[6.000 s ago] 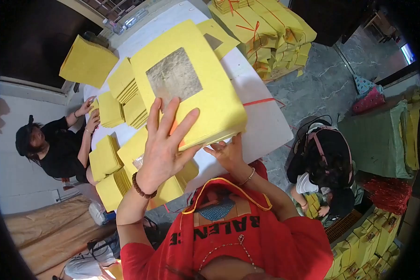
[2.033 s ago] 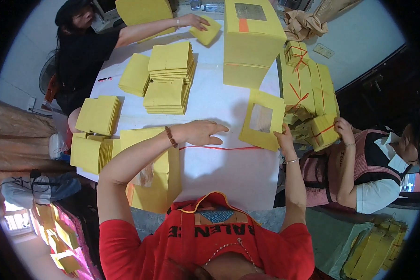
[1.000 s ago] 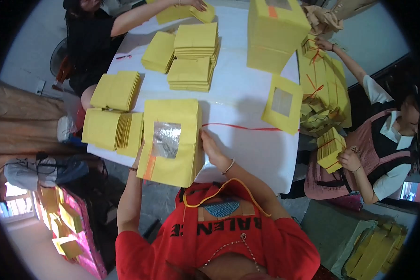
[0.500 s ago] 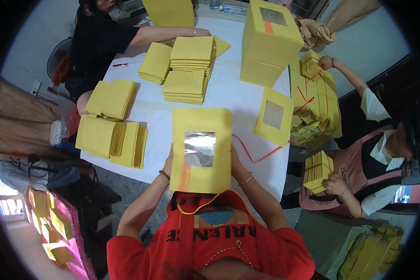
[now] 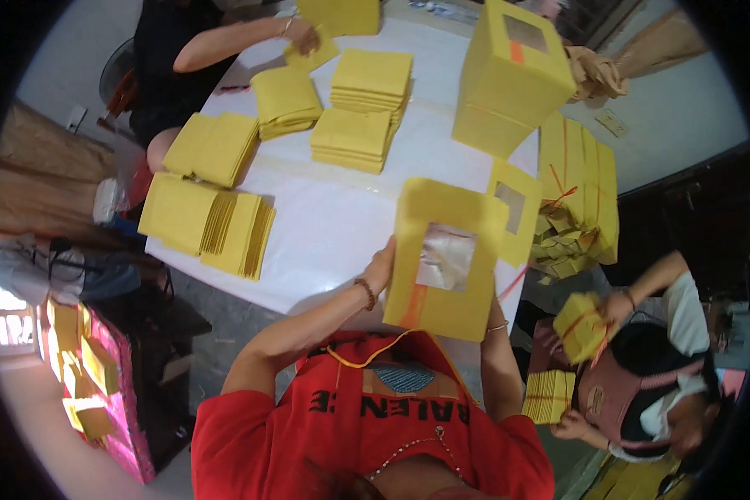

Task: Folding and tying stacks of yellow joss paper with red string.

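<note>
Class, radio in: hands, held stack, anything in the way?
Left hand holding yellow stack, right hand mostly hidden behind it. Silvery patch facing camera. Stack hides part of another patched sheet.

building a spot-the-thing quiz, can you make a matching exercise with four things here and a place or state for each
1. Packet with silvery window
2. Beaded bracelet
3. Tall yellow block
4. Pink apron

A. On the table's far right part
B. Left hand at its left edge
C. Worn by the person at right
D. Around a wrist

Pairs: 1-B, 2-D, 3-A, 4-C
</note>
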